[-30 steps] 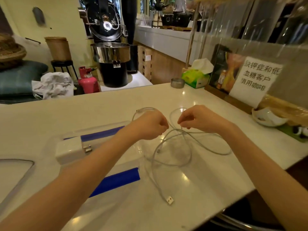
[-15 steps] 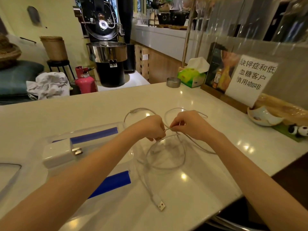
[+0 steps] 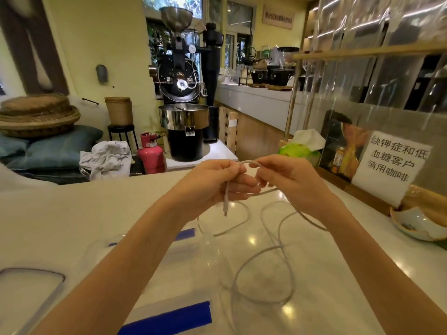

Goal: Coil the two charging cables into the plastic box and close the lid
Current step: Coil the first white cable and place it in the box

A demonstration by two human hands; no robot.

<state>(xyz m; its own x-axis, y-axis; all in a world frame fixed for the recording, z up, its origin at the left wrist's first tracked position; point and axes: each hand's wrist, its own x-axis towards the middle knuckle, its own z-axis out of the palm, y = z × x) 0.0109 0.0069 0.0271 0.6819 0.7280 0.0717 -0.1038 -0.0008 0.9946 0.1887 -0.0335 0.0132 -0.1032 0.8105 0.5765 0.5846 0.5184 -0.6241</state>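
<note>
My left hand (image 3: 212,183) and my right hand (image 3: 292,182) are raised above the white counter, both pinching a white charging cable (image 3: 278,257). A short arc of cable bridges the two hands, and a plug end dangles below my left hand. The rest of the cable trails down in loose loops onto the counter. The clear plastic box (image 3: 183,308) with blue clips lies under my left forearm, partly hidden by it. Whether the loops belong to one cable or two is unclear.
A grey-rimmed lid (image 3: 41,276) lies at the counter's left edge. A white paper sign (image 3: 389,165) and a small ceramic dish (image 3: 418,223) stand at the right. A green tissue box (image 3: 300,148) is behind my hands. A coffee roaster (image 3: 183,105) stands beyond the counter.
Both hands have risen from the counter, lifting one end of the cable up. The view has tilted upward, so the box and loops sit lower in the frame.
</note>
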